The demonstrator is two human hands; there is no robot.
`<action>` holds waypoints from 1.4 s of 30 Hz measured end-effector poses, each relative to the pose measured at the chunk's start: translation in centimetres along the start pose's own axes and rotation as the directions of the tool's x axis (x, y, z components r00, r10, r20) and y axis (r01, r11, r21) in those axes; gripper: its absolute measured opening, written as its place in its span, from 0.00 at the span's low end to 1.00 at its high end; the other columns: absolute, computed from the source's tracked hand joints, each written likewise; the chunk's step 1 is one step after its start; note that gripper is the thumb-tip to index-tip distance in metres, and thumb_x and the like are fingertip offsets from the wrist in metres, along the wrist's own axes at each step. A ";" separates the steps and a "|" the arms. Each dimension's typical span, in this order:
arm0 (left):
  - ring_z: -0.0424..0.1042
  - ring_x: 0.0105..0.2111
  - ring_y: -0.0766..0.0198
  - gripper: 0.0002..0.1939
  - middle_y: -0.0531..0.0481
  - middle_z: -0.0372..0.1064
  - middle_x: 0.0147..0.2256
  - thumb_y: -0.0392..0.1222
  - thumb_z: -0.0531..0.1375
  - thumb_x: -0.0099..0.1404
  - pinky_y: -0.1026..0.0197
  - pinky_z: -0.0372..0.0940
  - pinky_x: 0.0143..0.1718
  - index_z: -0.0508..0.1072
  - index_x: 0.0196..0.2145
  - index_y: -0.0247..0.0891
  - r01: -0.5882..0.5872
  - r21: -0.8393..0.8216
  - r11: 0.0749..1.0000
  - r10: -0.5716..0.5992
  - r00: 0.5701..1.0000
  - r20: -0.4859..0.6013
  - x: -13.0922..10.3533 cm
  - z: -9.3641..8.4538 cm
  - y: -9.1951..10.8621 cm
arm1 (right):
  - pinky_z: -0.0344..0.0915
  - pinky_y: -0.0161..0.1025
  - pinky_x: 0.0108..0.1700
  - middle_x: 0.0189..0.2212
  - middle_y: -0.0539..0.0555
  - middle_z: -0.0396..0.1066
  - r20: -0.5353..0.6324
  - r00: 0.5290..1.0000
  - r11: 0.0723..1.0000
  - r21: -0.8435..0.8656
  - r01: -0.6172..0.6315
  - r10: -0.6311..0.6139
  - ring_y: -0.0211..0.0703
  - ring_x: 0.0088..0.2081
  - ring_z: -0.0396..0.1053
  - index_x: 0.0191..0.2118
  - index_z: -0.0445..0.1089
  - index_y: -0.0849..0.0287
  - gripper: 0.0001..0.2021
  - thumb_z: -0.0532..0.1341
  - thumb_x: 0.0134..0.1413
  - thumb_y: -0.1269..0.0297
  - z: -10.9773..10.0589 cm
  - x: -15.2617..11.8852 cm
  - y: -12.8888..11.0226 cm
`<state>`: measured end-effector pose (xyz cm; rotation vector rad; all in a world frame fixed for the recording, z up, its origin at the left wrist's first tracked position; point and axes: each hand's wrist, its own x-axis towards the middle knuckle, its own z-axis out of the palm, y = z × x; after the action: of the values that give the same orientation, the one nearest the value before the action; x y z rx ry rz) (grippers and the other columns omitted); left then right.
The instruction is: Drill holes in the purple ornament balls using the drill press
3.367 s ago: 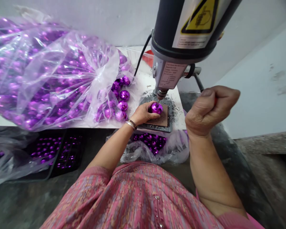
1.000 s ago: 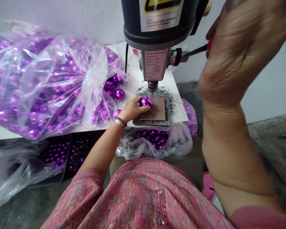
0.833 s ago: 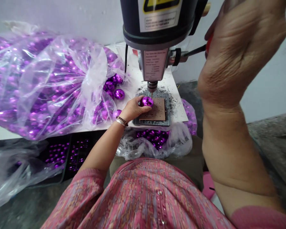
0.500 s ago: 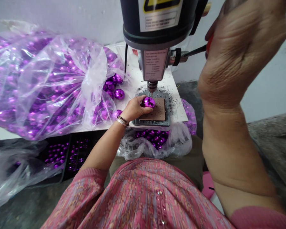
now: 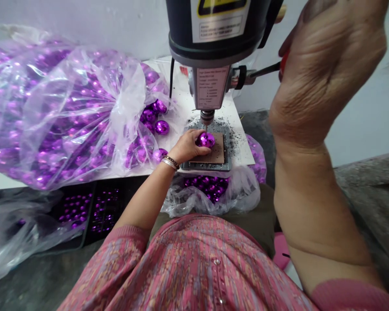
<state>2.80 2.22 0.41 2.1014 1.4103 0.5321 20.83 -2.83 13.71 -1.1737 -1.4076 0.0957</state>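
My left hand (image 5: 190, 146) pinches a shiny purple faceted ball (image 5: 205, 140) between thumb and fingers. The ball is over the brown square board (image 5: 216, 152) on the drill press's grey base (image 5: 227, 162), right below the drill chuck (image 5: 207, 116). At the upper right, my right hand (image 5: 330, 65) is closed round the red end of the press's black lever (image 5: 266, 70); its fingertips are mostly hidden behind the hand. The drill press head (image 5: 217, 54) hangs above the base.
A big clear bag of purple balls (image 5: 68, 112) covers the table's left side, with loose balls (image 5: 162, 127) by its mouth. Another open bag of balls (image 5: 210, 188) lies below the table's front edge. Dark shavings surround the base. Trays of purple pieces (image 5: 76, 209) are lower left.
My left hand and the ball have shifted slightly right, under the chuck. My right hand has moved very little and stays on the lever.
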 end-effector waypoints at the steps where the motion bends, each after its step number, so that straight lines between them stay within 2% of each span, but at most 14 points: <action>1: 0.74 0.55 0.50 0.32 0.43 0.76 0.54 0.40 0.73 0.51 0.51 0.66 0.61 0.78 0.55 0.35 0.011 -0.041 0.999 -0.011 1.000 0.004 0.1 0.0 -0.1 | 0.61 0.32 0.59 0.34 0.51 0.59 -0.048 0.999 1.000 -0.005 0.002 -0.002 0.29 0.43 0.65 0.34 0.52 0.57 0.11 0.44 0.70 0.61 0.1 0.0 0.0; 3: 0.75 0.52 0.53 0.34 0.44 0.78 0.52 0.40 0.73 0.51 0.54 0.67 0.59 0.77 0.57 0.35 0.043 -0.141 0.989 -0.039 0.999 0.031 0.1 0.1 -0.3 | 0.61 0.31 0.49 0.29 0.49 0.55 -0.119 0.993 1.000 0.003 0.017 -0.017 0.27 0.35 0.61 0.32 0.50 0.57 0.12 0.48 0.69 0.62 0.3 0.0 0.1; 6: 0.76 0.46 0.58 0.36 0.48 0.79 0.48 0.40 0.73 0.50 0.58 0.69 0.54 0.75 0.58 0.33 0.091 -0.284 0.954 -0.071 0.994 0.081 -0.1 0.3 -0.5 | 0.60 0.29 0.46 0.28 0.49 0.53 -0.135 0.990 0.999 0.023 0.038 -0.035 0.25 0.33 0.60 0.31 0.48 0.57 0.13 0.49 0.68 0.61 0.4 -0.1 0.3; 12: 0.73 0.36 0.65 0.24 0.55 0.77 0.36 0.40 0.71 0.50 0.64 0.67 0.42 0.78 0.46 0.34 0.086 -0.408 0.909 -0.042 0.992 0.116 -0.2 0.9 -0.8 | 0.57 0.29 0.40 0.26 0.48 0.55 -0.182 0.977 0.993 0.001 0.116 -0.114 0.24 0.30 0.53 0.29 0.47 0.59 0.14 0.52 0.64 0.62 0.4 -0.3 0.9; 18: 0.72 0.38 0.63 0.24 0.53 0.77 0.38 0.40 0.72 0.50 0.62 0.65 0.44 0.78 0.46 0.34 0.058 -0.362 0.930 -0.035 0.997 0.070 -0.1 1.0 -0.9 | 0.55 0.28 0.36 0.25 0.47 0.55 -0.200 0.964 0.983 -0.082 0.162 -0.175 0.23 0.29 0.52 0.28 0.54 0.61 0.10 0.55 0.58 0.66 0.3 -1.9 1.7; 24: 0.72 0.38 0.62 0.25 0.54 0.76 0.36 0.42 0.71 0.50 0.63 0.64 0.42 0.78 0.47 0.33 0.042 -0.345 0.938 -0.023 0.998 0.057 -0.1 1.2 -1.0 | 0.54 0.26 0.35 0.27 0.46 0.58 -0.208 0.925 0.940 -0.195 0.279 -0.318 0.20 0.30 0.54 0.32 0.64 0.65 0.15 0.53 0.67 0.60 0.5 -3.8 3.4; 29: 0.70 0.37 0.63 0.23 0.55 0.74 0.35 0.45 0.71 0.51 0.63 0.63 0.41 0.77 0.44 0.34 0.031 -0.318 0.948 -0.013 0.998 0.060 0.0 1.3 -1.1 | 0.54 0.27 0.37 0.28 0.46 0.57 -0.203 0.923 0.919 -0.296 0.261 -0.327 0.19 0.30 0.54 0.34 0.63 0.66 0.20 0.49 0.71 0.55 0.7 -4.5 3.9; 42: 0.70 0.38 0.61 0.19 0.54 0.74 0.36 0.43 0.70 0.52 0.61 0.63 0.43 0.77 0.42 0.35 0.002 -0.275 0.961 0.001 1.000 0.010 -0.1 1.8 -1.3 | 0.55 0.28 0.36 0.28 0.47 0.57 -0.243 0.888 0.911 -0.238 0.336 -0.391 0.21 0.31 0.55 0.34 0.62 0.67 0.16 0.50 0.71 0.59 1.2 -5.7 5.6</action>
<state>2.93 2.09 -1.82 1.8784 1.2514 0.6757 21.62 -3.26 5.62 -1.0068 -1.3732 -0.4690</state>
